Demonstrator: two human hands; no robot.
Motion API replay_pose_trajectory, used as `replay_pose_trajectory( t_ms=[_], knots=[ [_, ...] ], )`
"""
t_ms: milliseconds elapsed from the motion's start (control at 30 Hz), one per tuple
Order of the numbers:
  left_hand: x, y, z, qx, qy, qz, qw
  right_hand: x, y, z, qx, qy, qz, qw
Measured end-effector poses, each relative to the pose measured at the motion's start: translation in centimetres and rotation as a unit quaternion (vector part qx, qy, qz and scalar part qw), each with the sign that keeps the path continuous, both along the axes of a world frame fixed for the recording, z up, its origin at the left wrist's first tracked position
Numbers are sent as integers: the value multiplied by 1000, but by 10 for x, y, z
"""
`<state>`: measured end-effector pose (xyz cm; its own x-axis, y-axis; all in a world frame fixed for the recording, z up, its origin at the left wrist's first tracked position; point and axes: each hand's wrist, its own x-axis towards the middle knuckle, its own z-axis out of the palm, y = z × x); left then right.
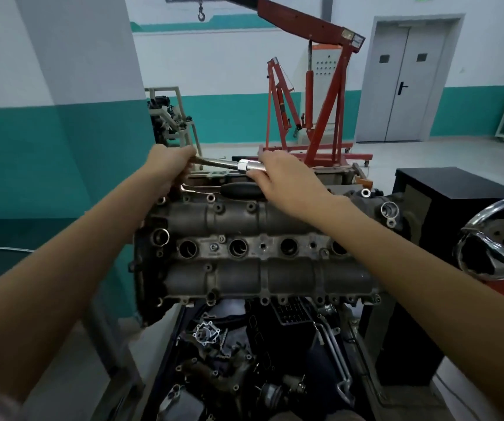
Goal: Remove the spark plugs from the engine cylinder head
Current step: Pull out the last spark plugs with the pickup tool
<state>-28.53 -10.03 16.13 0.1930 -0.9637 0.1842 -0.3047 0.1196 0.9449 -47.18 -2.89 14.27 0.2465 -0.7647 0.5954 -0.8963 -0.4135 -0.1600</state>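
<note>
The grey engine cylinder head [256,238] lies across the middle of the view, with a row of round spark plug wells [238,247] along its centre. Beyond its far edge, my left hand [168,168] grips the end of a metal extension bar [217,163]. My right hand [278,174] holds the silver socket [249,166] at the bar's other end. A black-handled ratchet [238,189] rests on the head's far edge under my hands. I cannot see any plug inside the wells.
A red engine crane [320,95] stands behind. A black cabinet [445,214] sits at the right, with a chrome emblem [496,238] in front of it. Below the head, a tray [244,360] holds several loose engine parts. A teal and white pillar [62,117] is at the left.
</note>
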Motion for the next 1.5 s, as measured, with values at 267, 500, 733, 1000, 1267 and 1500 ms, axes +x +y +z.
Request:
replay_pose_trajectory(
  t_ms=[267,500,733,1000,1267,1500],
  knots=[
    [1,-36,-8,34,-442,31,896,-4,-27,7,-15,135,-85,987],
    [-8,-37,-17,82,-561,68,821,6,-33,5,12,187,-96,978],
    [8,-34,-21,53,-578,42,813,16,-49,13,126,203,-102,966],
    [16,-43,-8,77,-572,-28,816,22,-67,22,257,133,-100,952],
    [33,-56,-7,129,-489,-63,860,20,-75,20,255,2,-70,964],
    [33,-60,-6,159,-423,-57,890,15,-77,16,229,-68,-25,971]
  ],
)
